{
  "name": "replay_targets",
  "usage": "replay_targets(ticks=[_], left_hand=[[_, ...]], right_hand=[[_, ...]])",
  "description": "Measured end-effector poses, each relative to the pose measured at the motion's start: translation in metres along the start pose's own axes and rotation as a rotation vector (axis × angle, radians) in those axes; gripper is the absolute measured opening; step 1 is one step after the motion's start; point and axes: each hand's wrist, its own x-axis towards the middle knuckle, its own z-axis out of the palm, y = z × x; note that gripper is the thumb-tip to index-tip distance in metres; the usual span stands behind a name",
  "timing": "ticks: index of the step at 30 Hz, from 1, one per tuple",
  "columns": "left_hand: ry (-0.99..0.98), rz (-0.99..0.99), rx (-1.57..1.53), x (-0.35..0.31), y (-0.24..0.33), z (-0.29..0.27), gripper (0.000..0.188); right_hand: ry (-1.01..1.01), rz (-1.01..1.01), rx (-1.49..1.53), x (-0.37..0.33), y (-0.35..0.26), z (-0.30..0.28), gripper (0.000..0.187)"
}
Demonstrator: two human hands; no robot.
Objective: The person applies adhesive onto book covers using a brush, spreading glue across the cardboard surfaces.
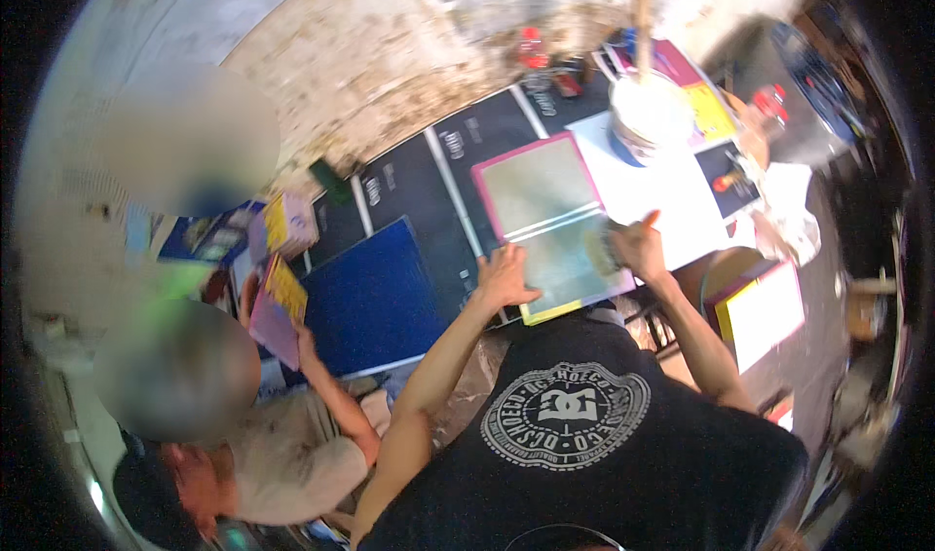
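Note:
An opened book-type cover (545,190) lies before me, with pale greyish-green panels, a pink edge and some yellow at its near corner. Two light strips cross its middle. My left hand (504,276) rests with spread fingers on its left edge. Over the right side of the near panel, my right hand (640,249) is closed around what looks like a brush (601,251), blurred by motion, its bristle end against the panel. The near panel looks wet and shiny.
A white bucket (651,113) with a wooden stick stands beyond my right hand on a white sheet (687,195). At left, another person holds a pink and yellow cover (278,307) beside a dark blue board (375,303). A finished-looking box (765,312) sits at right.

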Motion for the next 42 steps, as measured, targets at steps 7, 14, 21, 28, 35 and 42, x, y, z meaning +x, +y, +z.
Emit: replay_targets(ticks=[7, 14, 21, 28, 35, 42], left_hand=[[-0.056, 0.024, -0.112, 0.006, 0.004, 0.019, 0.102], [0.006, -0.026, -0.110, 0.007, 0.005, 0.034, 0.104], [0.184, -0.036, -0.187, 0.050, -0.010, 0.003, 0.071], [0.299, 0.004, -0.100, 0.079, 0.077, -0.033, 0.058], [0.274, -0.138, -0.312, 0.011, 0.128, 0.033, 0.063], [-0.001, -0.209, -0.359, -0.017, 0.131, 0.037, 0.059]], right_hand=[[0.173, 0.088, 0.021, -0.047, -0.043, -0.049, 0.031], [0.136, 0.023, -0.349, -0.054, 0.071, -0.098, 0.022], [0.459, 0.264, 0.062, 0.010, 0.060, -0.205, 0.046], [0.431, 0.377, 1.010, 0.025, 0.021, -0.162, 0.044], [0.136, 0.107, 0.459, 0.121, -0.004, -0.107, 0.039], [-0.626, -0.599, -0.062, 0.194, -0.028, 0.014, 0.010]])
